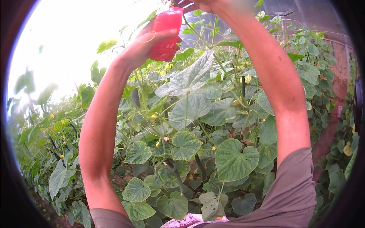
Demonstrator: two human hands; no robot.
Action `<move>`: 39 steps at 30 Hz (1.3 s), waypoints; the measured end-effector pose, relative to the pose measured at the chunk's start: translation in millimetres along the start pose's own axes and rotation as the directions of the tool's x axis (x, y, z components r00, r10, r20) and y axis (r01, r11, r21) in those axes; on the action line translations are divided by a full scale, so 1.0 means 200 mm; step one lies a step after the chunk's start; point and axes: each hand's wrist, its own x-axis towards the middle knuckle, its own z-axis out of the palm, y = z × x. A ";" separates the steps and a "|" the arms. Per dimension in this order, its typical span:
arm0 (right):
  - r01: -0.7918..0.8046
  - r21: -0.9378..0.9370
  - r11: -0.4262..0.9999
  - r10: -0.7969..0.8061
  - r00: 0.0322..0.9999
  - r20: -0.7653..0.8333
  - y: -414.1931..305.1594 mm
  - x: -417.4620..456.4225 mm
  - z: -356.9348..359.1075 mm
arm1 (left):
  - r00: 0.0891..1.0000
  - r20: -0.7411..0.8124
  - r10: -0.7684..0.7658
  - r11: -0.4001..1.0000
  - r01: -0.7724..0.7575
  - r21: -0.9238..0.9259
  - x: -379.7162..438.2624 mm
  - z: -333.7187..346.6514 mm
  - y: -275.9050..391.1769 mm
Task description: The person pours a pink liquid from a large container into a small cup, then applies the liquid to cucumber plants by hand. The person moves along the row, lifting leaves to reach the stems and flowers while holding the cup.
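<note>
Raised high at the top of the view, my left hand (146, 45) grips a translucent plastic bottle (167, 37) full of pink-red liquid. My thumb lies across its side, and the bottle's base points down. A thin pale loop, perhaps a band or a tendril, crosses the hand near the thumb. My right hand (204, 6) is up beside the bottle's upper end, near a cucumber stem (196, 32). The frame's top edge cuts off part of this hand, so what its fingers hold is hidden. Broad cucumber leaves (189, 77) hang just below both hands.
Dense cucumber vines with yellow flowers fill the space ahead; a dark green cucumber (177, 176) hangs low among leaves. A bare soil path (325, 139) runs at the right. Against my waist is a pink-and-white printed bag (182, 222). Glare washes out the upper left.
</note>
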 end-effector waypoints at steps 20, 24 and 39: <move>0.136 -0.007 0.991 -0.130 0.959 0.253 0.06 -0.01 0.04 | 0.998 -0.026 -0.064 0.995 0.065 0.073 -0.07 -0.06 -0.02; 0.087 -0.114 0.990 -0.054 0.962 0.267 -0.02 -0.04 -0.03 | 0.998 -0.005 -0.065 0.990 0.065 0.127 -0.05 -0.04 0.01; -0.068 0.089 0.994 0.088 0.965 -0.246 0.29 0.22 -0.06 | 0.988 0.075 -0.134 0.991 0.134 0.012 -0.13 -0.02 -0.04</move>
